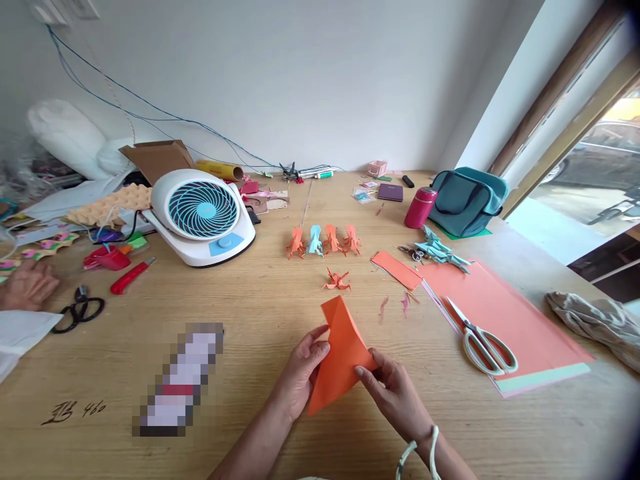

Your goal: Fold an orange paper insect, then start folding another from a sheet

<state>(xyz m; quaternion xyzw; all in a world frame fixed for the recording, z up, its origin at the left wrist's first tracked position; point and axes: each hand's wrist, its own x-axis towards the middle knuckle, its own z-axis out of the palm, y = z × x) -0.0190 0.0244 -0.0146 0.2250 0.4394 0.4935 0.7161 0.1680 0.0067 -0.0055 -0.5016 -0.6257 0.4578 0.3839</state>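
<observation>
An orange sheet of paper [341, 363], partly folded, is held up between my two hands above the wooden table. My left hand [303, 367] grips its left edge, the thumb on the front face and the fingers partly behind. At the right corner my right hand [393, 387] pinches the paper between thumb and fingers. Just beyond the sheet lies a small orange folded-paper figure [337, 280]. Farther back stands a row of folded-paper figures, several orange [332, 240] and one light blue [315, 241].
White-handled scissors [487, 347] rest on coral paper sheets [520, 313] at right, near light-blue folded paper [440, 250]. A fan [200, 213], black scissors [80, 310] and a red cutter [133, 275] are left. Another person's hand [30, 285] rests at far left. A pink bottle [421, 208] stands beside a teal bag [470, 200].
</observation>
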